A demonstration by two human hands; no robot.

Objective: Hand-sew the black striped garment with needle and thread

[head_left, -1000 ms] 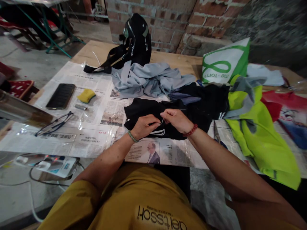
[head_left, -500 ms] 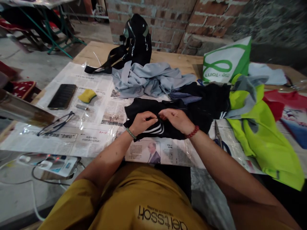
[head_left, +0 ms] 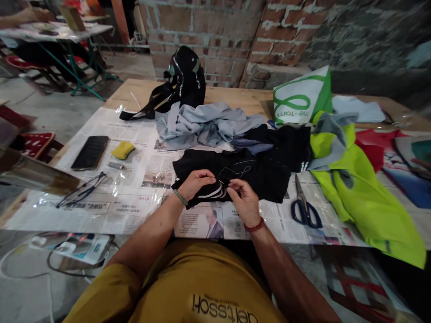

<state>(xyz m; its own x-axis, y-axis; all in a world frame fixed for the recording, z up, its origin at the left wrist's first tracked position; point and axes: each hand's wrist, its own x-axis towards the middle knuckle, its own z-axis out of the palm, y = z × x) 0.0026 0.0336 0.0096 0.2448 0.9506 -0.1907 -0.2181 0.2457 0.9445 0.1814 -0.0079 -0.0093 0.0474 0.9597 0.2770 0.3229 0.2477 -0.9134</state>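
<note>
A black garment (head_left: 266, 179) with white stripes lies in folds on the newspaper in front of me. My left hand (head_left: 197, 184) pinches its cloth just above the stripes, thumb against finger. Close by on the right, my right hand (head_left: 243, 199) has its thumb and fingertips drawn together at a thin, needle-like glint between the hands; the needle itself is barely visible. A loop of white thread (head_left: 240, 174) curls over the black cloth above my fingers. Right of the garment lie scissors (head_left: 305, 211) with dark blue handles, blades pointing away from me.
On the left are a phone (head_left: 90, 153), a yellow sponge (head_left: 123, 150), a thread spool (head_left: 116, 166), glasses (head_left: 82, 188) and a tilted bottle (head_left: 37, 170). Behind lie grey cloth (head_left: 208, 125), a black bag (head_left: 188, 76) and a green-white bag (head_left: 303, 98). Yellow-green clothing (head_left: 363, 193) hangs over the front edge.
My right hand has drawn back toward me, away from the left, and turned. The thread loop now shows on the black cloth. The left hand keeps its pinch; the whole view has shifted.
</note>
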